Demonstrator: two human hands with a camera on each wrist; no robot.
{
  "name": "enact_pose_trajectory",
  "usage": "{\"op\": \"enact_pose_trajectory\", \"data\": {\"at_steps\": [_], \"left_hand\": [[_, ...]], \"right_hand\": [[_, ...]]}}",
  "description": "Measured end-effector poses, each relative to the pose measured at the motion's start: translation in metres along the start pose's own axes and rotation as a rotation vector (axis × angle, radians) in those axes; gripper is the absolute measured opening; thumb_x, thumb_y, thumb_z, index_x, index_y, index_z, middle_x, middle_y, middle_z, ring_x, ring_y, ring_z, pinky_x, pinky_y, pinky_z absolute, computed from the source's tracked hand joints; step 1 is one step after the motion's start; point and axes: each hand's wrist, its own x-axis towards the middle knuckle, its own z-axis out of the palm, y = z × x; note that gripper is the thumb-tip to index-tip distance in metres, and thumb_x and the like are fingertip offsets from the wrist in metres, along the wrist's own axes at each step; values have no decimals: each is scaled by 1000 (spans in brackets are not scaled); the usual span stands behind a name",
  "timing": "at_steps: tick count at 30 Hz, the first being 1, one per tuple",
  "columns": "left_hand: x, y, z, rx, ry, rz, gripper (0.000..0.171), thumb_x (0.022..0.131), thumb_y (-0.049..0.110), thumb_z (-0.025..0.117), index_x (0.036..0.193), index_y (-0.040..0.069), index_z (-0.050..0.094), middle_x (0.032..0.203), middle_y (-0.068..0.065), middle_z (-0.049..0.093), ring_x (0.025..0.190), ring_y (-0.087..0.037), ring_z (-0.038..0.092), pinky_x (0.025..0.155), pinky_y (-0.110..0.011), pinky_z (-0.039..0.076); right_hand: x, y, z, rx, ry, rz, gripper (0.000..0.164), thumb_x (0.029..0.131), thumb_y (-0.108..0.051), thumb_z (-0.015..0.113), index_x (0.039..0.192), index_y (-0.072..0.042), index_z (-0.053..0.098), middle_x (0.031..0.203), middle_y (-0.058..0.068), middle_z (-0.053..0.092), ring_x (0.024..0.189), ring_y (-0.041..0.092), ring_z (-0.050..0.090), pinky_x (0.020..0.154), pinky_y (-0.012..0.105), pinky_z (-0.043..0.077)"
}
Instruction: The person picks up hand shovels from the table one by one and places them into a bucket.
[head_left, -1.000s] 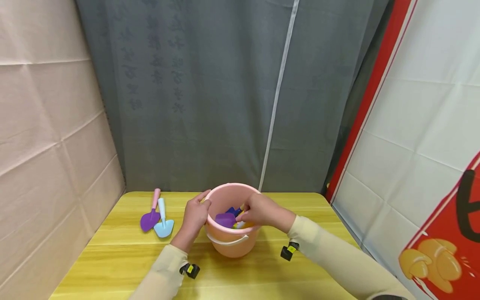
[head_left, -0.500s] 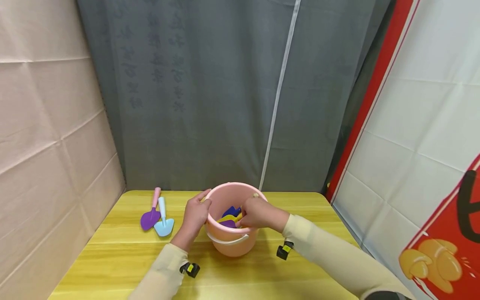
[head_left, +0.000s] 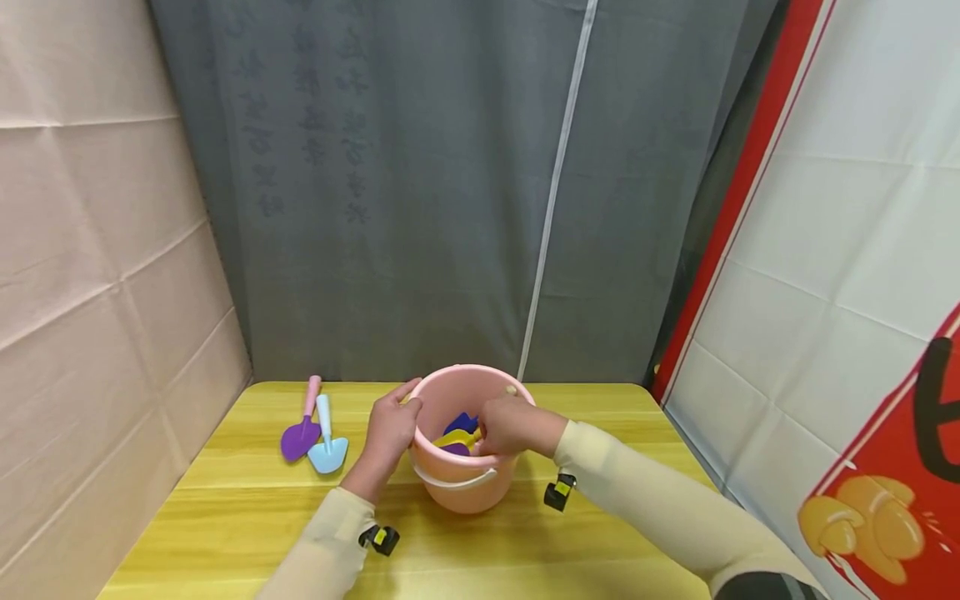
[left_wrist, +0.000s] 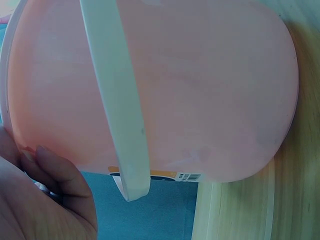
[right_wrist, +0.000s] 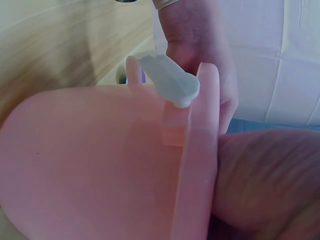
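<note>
A pink bucket (head_left: 468, 501) stands on the table, its white handle (head_left: 456, 484) hanging down the near side. My left hand (head_left: 392, 429) grips the rim on the left, thumb and fingers on either side of it. Inside the bucket reaches my right hand (head_left: 516, 425), over the right rim. Its fingers are bent down beside a yellow toy piece (head_left: 456, 438). The hand hides its own fingertips, so whether they hold that piece does not show. A dark blue piece (head_left: 463, 423) and a purple one (head_left: 456, 449) also lie inside, partly covered.
Left of the bucket lie two toy shovels on the yellow wood-grain table (head_left: 225, 517): a purple one with a pink handle (head_left: 301, 437), and a light blue one (head_left: 327, 455). A grey curtain (head_left: 390, 208) hangs behind the table; cloth panels flank it.
The right hand has shifted slightly left and deeper into the bucket. The purple piece has dropped lower, and the yellow piece now shows above it. The left hand has stayed on the rim.
</note>
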Motion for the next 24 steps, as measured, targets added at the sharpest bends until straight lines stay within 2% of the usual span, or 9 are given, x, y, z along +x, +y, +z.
{"op": "enact_pose_trajectory", "data": {"at_steps": [4,8,12,15,22,24], "left_hand": [[0,0,0,-8,1,-2,47,111,22,60,158,21,64,112,-21,70,51,-15,46,55,-26,48],[0,0,0,-16,1,-4,47,111,22,60,158,21,64,123,-17,72,51,-15,46,56,-26,49],[0,0,0,-17,2,-3,47,111,22,60,158,21,64,109,-19,70,51,-15,46,56,-26,49],[0,0,0,-17,-2,-3,47,111,22,60,158,21,64,98,-19,66,50,-15,46,55,-26,48],[0,0,-1,-24,-7,-8,48,111,23,60,159,21,63,97,-15,65,50,-15,45,55,-26,48],[0,-1,-1,-24,-8,-8,48,111,23,60,159,21,63,103,-17,68,50,-15,45,56,-26,48]], "right_hand": [[11,5,7,-43,-48,-9,48,95,-34,82,56,-19,59,55,-8,50,59,13,51,70,35,44],[34,26,32,-98,-40,-58,47,92,-33,80,56,-19,52,55,-7,46,55,15,48,60,36,41],[52,44,53,-154,-28,-85,44,87,-35,79,58,-23,49,55,-9,45,55,14,47,58,34,40],[51,42,51,-146,-43,-74,44,87,-34,80,58,-22,50,56,-8,46,55,15,47,58,35,42],[47,37,43,-69,-76,-44,50,90,-36,83,56,-21,51,55,-7,45,54,15,47,56,34,41],[46,39,43,-42,-84,-30,51,89,-39,84,55,-23,50,54,-8,44,53,14,47,54,31,40]]}}
